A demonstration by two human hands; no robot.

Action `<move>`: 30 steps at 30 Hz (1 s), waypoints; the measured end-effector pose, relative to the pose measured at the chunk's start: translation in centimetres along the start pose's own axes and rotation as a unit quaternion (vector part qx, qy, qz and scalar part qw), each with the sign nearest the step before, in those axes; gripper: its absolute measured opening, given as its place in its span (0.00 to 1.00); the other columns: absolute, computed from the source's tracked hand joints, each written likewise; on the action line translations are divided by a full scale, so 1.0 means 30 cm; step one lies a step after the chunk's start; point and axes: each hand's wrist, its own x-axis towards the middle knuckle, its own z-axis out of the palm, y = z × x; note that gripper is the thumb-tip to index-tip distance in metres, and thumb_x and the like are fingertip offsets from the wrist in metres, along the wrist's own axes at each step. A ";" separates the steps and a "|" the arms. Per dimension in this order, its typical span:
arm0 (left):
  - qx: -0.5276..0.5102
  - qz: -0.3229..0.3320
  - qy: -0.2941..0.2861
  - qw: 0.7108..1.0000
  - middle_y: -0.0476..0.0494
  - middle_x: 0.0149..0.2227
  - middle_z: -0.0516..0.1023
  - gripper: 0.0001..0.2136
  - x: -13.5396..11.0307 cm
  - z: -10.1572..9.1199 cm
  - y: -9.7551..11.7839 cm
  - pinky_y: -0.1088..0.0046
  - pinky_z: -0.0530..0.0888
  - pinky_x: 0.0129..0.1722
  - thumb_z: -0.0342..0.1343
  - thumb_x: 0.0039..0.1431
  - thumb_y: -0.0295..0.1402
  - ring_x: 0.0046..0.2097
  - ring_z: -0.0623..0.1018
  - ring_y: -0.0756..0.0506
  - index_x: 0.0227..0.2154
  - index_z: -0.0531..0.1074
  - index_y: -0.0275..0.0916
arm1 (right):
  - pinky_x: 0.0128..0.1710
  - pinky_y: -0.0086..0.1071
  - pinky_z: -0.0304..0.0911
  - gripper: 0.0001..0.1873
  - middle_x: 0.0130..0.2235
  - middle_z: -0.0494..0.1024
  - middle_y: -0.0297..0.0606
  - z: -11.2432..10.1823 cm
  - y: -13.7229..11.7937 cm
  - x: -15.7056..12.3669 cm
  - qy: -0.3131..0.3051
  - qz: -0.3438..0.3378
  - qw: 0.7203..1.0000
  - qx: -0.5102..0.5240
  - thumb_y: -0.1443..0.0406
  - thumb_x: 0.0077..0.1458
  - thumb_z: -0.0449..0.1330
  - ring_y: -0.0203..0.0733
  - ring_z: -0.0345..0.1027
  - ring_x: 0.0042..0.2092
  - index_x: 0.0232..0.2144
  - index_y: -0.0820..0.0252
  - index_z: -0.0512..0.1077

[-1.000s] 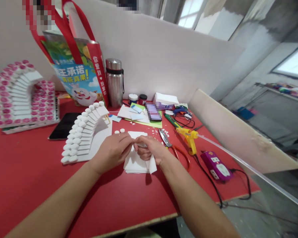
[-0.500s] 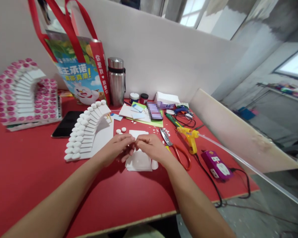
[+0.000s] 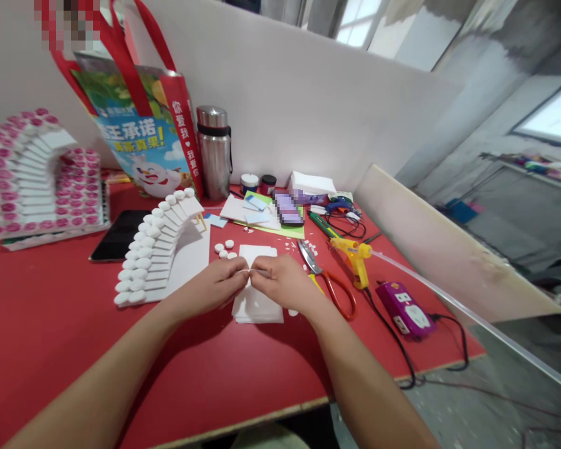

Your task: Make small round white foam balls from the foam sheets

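A white model staircase (image 3: 143, 257) is set left of the left hand (image 3: 217, 282), by whose clamped fingertips a thin white piece (image 3: 249, 269) is pinched above white sheets (image 3: 259, 308), and likewise by the right hand (image 3: 283, 280); red-handled cutters (image 3: 311, 259) are laid farther right.

The shopping bag (image 3: 140, 134) carried the legible writing: on its front, large white characters ended in 王承诺 (the one before them was only partly visible), with yellow 真茶真果! beneath. White characters ran down its red side panel (image 3: 186, 134), reading 你爱我, a heart, then 我爱你. The small line above the front lettering was too blurred to read.
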 end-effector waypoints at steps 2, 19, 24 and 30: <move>0.096 0.029 0.027 0.995 0.49 0.27 0.69 0.12 0.000 0.003 0.007 0.69 0.61 0.30 0.44 0.68 0.38 0.30 0.69 0.46 0.28 0.62 0.41 | 0.29 0.33 0.40 0.15 0.22 0.59 0.27 0.007 -0.004 0.004 0.013 0.015 1.000 -0.011 0.65 0.57 0.59 0.33 0.53 0.27 0.21 0.58 0.60; -0.436 -0.203 -0.112 0.870 0.36 0.21 0.77 0.24 0.024 0.004 0.008 0.77 0.43 0.12 0.39 0.66 0.45 0.12 0.62 0.53 0.22 0.69 0.36 | 0.31 0.30 0.47 0.11 0.28 0.75 0.33 0.000 -0.014 -0.011 0.044 -0.091 0.985 -0.139 0.64 0.63 0.56 0.36 0.64 0.30 0.27 0.58 0.67; -0.511 -0.205 -0.102 0.828 0.44 0.17 0.72 0.16 0.022 -0.011 0.000 0.81 0.45 0.09 0.45 0.65 0.36 0.10 0.60 0.54 0.22 0.65 0.37 | 0.31 0.31 0.47 0.09 0.31 0.79 0.36 0.008 -0.010 -0.006 0.034 -0.097 0.976 -0.193 0.63 0.67 0.54 0.39 0.67 0.31 0.35 0.59 0.72; -0.509 -0.150 -0.081 0.844 0.48 0.19 0.72 0.14 0.018 -0.013 -0.007 0.82 0.50 0.11 0.50 0.66 0.37 0.12 0.60 0.56 0.26 0.66 0.37 | 0.30 0.30 0.48 0.10 0.28 0.77 0.34 0.014 -0.008 -0.007 0.048 -0.066 0.982 -0.170 0.61 0.68 0.54 0.39 0.65 0.28 0.44 0.59 0.72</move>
